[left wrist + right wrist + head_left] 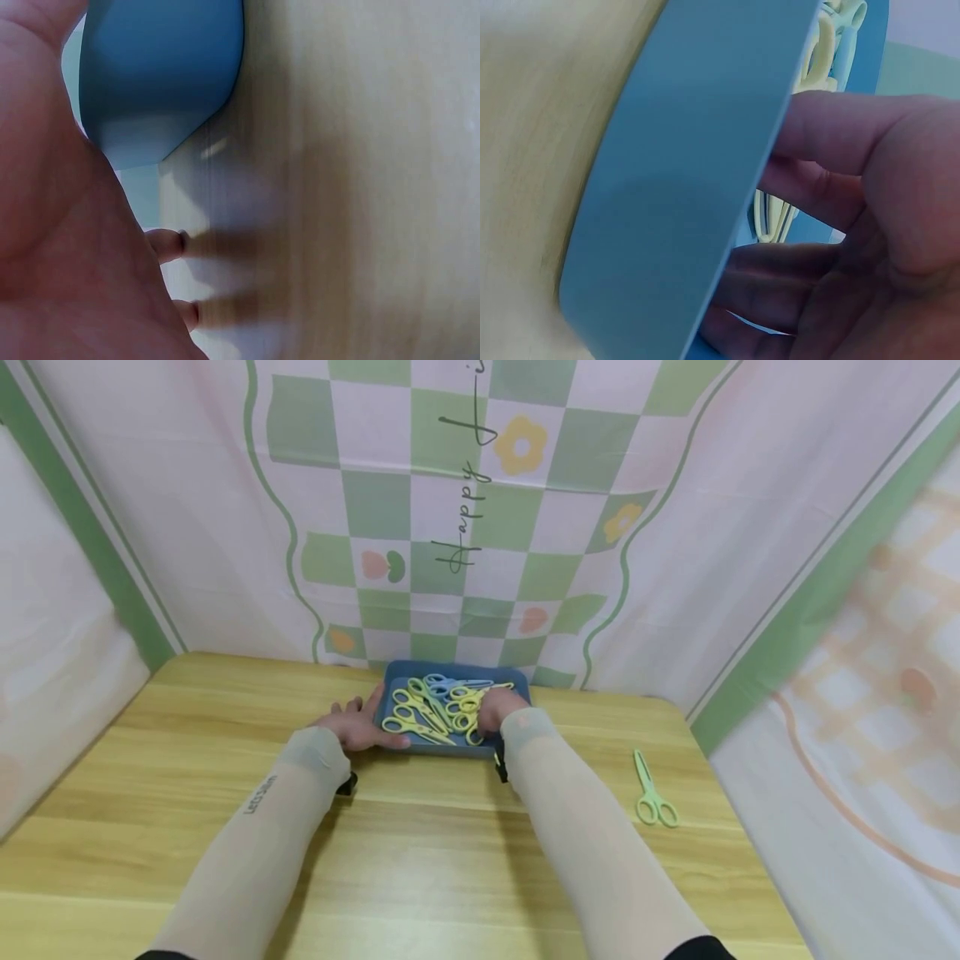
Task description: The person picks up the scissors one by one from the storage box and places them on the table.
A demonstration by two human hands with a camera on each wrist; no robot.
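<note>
Lying between the spread left grip and the right grip, its hold unclear, are yellow scissors.

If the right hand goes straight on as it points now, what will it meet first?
Probably yellow scissors in the blue tray; how near the right hand is to them is hard to judge.

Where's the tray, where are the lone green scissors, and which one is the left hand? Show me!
Tray (679,157): right wrist view, on its outer wall.
Lone green scissors (649,790): head view, near where blades meet handles.
Left hand (354,730): head view, on its middle.
</note>
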